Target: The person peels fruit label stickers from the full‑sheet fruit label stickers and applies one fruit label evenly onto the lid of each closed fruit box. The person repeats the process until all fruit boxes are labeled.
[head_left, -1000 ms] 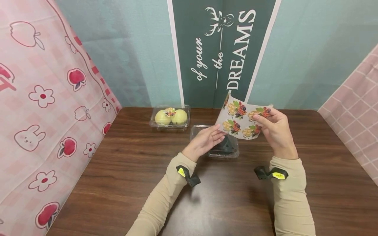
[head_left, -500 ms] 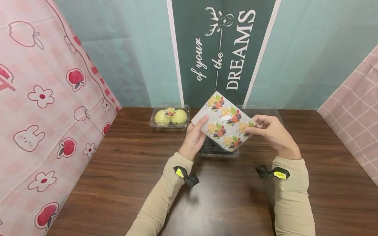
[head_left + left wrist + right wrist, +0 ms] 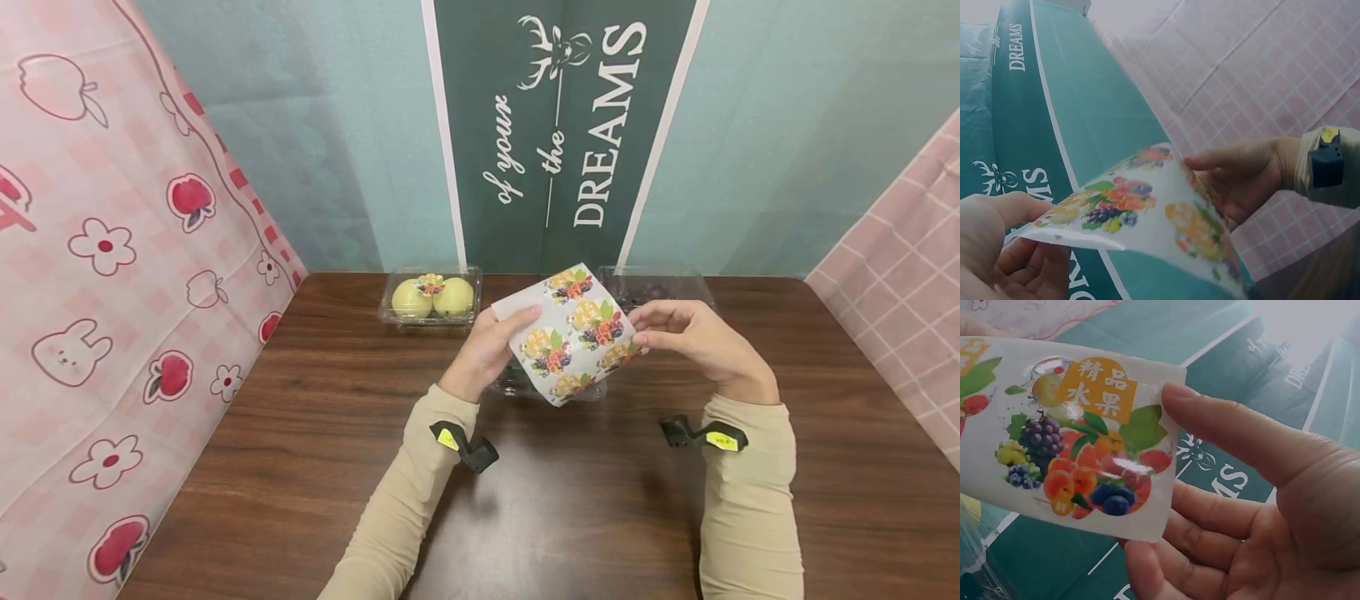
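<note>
A white sheet of fruit stickers (image 3: 558, 333), printed with several clusters of mixed fruit, is held up between both hands in the head view. My left hand (image 3: 483, 346) pinches its left side, thumb on the printed face and fingers underneath. At the right corner, my right hand (image 3: 693, 337) has its thumb and fingers on the sheet's edge. Close up in the right wrist view, the right thumb (image 3: 1229, 428) lies at one sticker's border, with fingers curled behind. The sheet bows in the left wrist view. Below it, a clear plastic box (image 3: 517, 385) is mostly hidden.
At the back left stands a clear box (image 3: 386, 312) with two yellow-green round fruits (image 3: 412, 298) and a fruit sticker (image 3: 430, 285) on its lid. Another clear box (image 3: 693, 287) with dark contents sits at the back right, partly behind the right hand. Fabric backdrops border the wooden table (image 3: 300, 467).
The sheet has turned and come lower and to the left. My left hand has shifted left and now grips it with the thumb on top. The back-right box has come into view.
</note>
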`<state>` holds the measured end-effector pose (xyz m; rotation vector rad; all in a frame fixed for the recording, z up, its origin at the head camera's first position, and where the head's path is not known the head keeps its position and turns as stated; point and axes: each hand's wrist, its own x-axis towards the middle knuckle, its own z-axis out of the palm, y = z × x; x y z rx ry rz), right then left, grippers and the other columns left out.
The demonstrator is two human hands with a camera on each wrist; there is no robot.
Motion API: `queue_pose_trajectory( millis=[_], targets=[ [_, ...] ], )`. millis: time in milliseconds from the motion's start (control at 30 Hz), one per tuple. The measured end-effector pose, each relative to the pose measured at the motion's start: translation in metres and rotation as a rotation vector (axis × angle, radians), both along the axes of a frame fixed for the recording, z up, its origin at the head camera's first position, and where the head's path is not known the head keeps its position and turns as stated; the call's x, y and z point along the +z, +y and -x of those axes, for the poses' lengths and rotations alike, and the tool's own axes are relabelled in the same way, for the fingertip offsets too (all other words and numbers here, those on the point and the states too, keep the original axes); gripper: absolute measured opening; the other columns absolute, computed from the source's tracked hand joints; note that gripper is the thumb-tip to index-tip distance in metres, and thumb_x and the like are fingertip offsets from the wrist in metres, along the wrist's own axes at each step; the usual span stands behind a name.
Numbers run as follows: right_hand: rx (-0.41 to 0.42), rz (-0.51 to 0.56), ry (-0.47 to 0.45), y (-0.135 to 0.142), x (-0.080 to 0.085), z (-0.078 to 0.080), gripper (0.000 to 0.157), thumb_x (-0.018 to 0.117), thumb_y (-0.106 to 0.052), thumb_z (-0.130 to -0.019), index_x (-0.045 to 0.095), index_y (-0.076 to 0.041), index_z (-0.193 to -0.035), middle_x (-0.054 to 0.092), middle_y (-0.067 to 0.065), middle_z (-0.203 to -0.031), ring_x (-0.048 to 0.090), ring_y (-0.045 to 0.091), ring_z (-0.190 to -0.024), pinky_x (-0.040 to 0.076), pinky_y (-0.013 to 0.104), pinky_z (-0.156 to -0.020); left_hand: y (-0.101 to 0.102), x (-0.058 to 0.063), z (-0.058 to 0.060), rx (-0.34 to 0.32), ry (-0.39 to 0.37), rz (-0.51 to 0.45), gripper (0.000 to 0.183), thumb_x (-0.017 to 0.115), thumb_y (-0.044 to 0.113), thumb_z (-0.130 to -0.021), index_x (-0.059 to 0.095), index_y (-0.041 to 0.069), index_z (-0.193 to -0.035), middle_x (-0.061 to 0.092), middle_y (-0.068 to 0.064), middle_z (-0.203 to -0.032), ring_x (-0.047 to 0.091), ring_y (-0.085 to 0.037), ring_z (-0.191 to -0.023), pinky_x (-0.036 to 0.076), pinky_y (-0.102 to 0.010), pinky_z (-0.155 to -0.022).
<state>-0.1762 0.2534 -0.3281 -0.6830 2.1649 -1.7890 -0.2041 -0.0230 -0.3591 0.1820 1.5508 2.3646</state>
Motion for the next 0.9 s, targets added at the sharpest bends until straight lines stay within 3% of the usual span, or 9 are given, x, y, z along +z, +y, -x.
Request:
queue_pose_trajectory(
  millis=[167,267,333,433,567,733,900],
  targets=[
    [0.015,-0.118,0.002,0.005,0.002,-0.001,0.024,0.059,0.001,-0.091,0.068,-0.013,-0.108,0.075,-0.01,-0.094,0.07,0.003,-0.086,0.056,0.02,-0.077,0.0,-0.003,0.002,-0.071,-0.009,0.059,0.034,0.055,0.005,-0.093,0.053,-0.007,-0.125,0.07,0.009,-0.08,0.068,-0.003,-0.072,0.055,-0.018,-0.067],
    [-0.005,-0.102,-0.001,0.006,0.003,-0.001,0.021,0.059,0.0,-0.092,0.067,-0.007,-0.11,0.075,-0.008,-0.094,0.071,0.004,-0.087,0.057,0.019,-0.079,0.0,-0.005,0.002,-0.124,0.001,0.108,0.034,0.057,0.004,-0.092,0.054,-0.006,-0.124,0.071,0.008,-0.08,0.068,-0.005,-0.072,0.056,-0.02,-0.067],
    [-0.052,-0.063,-0.007,0.005,0.004,-0.001,0.019,0.06,0.0,-0.092,0.068,-0.006,-0.108,0.076,-0.008,-0.092,0.071,0.004,-0.085,0.056,0.019,-0.078,0.001,-0.006,0.002,-0.154,0.016,0.159,0.034,0.058,0.005,-0.091,0.056,-0.006,-0.123,0.071,0.006,-0.082,0.068,-0.005,-0.073,0.056,-0.021,-0.068],
    [-0.145,-0.032,-0.001,-0.001,0.004,0.0,0.017,0.063,-0.001,-0.09,0.069,-0.01,-0.103,0.076,-0.011,-0.088,0.071,0.003,-0.081,0.056,0.017,-0.075,0.002,-0.009,0.003,-0.169,0.049,0.249,0.035,0.061,0.005,-0.09,0.058,-0.004,-0.123,0.074,-0.009,-0.094,0.068,-0.005,-0.077,0.056,-0.022,-0.075],
    [-0.271,-0.127,0.066,-0.011,0.004,0.001,0.013,0.069,-0.004,-0.087,0.07,-0.013,-0.097,0.073,-0.018,-0.082,0.068,-0.001,-0.075,0.054,0.014,-0.072,0.003,-0.013,0.004,-0.161,0.071,0.331,0.035,0.065,0.007,-0.089,0.061,-0.002,-0.122,0.068,-0.023,-0.117,0.067,-0.005,-0.081,0.054,-0.023,-0.083],
    [-0.407,-0.269,0.138,-0.02,0.004,0.0,0.017,0.073,-0.014,-0.085,0.069,-0.005,-0.1,0.066,-0.027,-0.08,0.061,-0.004,-0.075,0.049,0.013,-0.068,0.005,-0.017,0.006,-0.17,0.052,0.372,0.033,0.066,0.01,-0.089,0.062,-0.001,-0.12,0.067,-0.025,-0.118,0.068,-0.006,-0.078,0.057,-0.025,-0.08],
    [-0.435,-0.313,0.151,-0.027,0.002,0.002,0.029,0.073,-0.019,-0.086,0.068,0.001,-0.106,0.064,-0.03,-0.082,0.061,-0.007,-0.078,0.051,0.013,-0.07,0.006,-0.018,0.006,-0.193,0.064,0.413,0.033,0.065,0.012,-0.09,0.062,0.001,-0.121,0.067,-0.023,-0.121,0.067,-0.006,-0.084,0.055,-0.026,-0.086]
  ],
)
